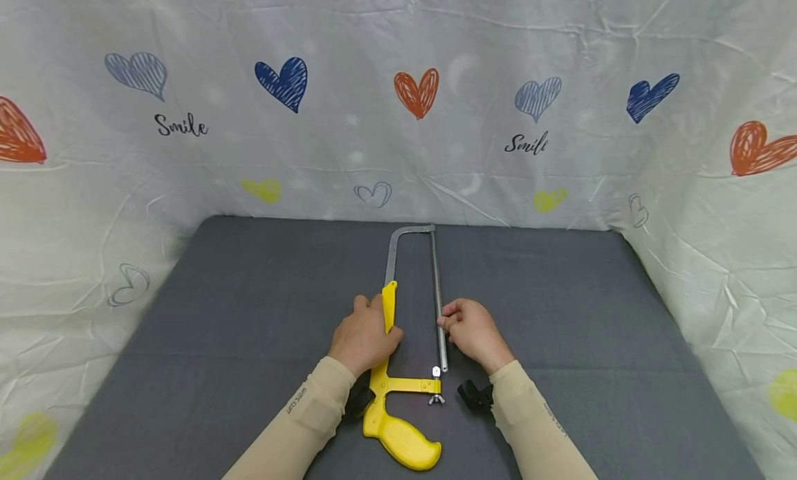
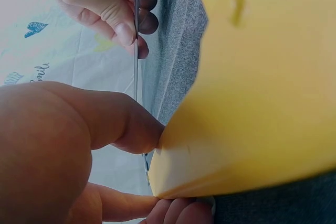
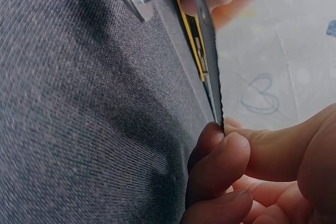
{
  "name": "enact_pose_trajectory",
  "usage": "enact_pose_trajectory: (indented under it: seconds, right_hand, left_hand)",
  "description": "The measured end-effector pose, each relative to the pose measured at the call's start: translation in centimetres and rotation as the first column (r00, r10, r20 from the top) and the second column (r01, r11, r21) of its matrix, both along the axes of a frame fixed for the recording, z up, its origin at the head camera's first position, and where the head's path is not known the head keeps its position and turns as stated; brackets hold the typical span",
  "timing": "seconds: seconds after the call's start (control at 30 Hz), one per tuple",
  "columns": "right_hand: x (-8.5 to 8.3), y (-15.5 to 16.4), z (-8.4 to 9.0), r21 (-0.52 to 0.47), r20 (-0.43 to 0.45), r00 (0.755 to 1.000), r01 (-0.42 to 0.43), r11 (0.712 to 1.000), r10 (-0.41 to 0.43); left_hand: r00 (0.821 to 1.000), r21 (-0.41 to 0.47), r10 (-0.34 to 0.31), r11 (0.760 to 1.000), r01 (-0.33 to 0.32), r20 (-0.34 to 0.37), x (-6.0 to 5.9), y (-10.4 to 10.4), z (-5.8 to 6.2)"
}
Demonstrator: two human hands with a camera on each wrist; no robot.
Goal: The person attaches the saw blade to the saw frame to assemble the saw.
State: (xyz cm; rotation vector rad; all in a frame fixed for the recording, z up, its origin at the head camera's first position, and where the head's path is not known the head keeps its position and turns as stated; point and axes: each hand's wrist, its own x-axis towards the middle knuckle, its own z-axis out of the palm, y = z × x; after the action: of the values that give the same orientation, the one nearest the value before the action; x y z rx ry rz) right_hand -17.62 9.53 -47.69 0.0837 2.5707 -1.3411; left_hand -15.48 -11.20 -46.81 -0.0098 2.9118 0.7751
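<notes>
A yellow-handled hacksaw [image 1: 398, 369] is lying flat on the grey table [image 1: 218, 328], its handle pointing toward the person and its metal bow reaching toward the heart-printed cloth backdrop [image 1: 398, 99]. The left hand [image 1: 364, 338] is resting palm-down over the yellow upper bar of the frame, fingers curling round it and thumb pressing against its near side, clamping it to the table. The right hand [image 1: 474, 331] is sitting just to the right, knuckles up, wrist low, with its thumb and fingertips [image 3: 220, 153] pinching the thin saw blade [image 1: 438, 300] partway along its length. Both forearms, in beige sleeves [image 1: 311, 411], are angling inward.
</notes>
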Motion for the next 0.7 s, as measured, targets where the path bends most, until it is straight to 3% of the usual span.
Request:
enact_pose_trajectory:
  seconds: [0.7]
  right_hand:
    - [0.03,0.0,0.31,-0.002,0.018,1.0,0.013,1.0,-0.013]
  left_hand:
    - [1.0,-0.006,-0.001,1.0,0.001,-0.01,0.03,0.05,-0.01]
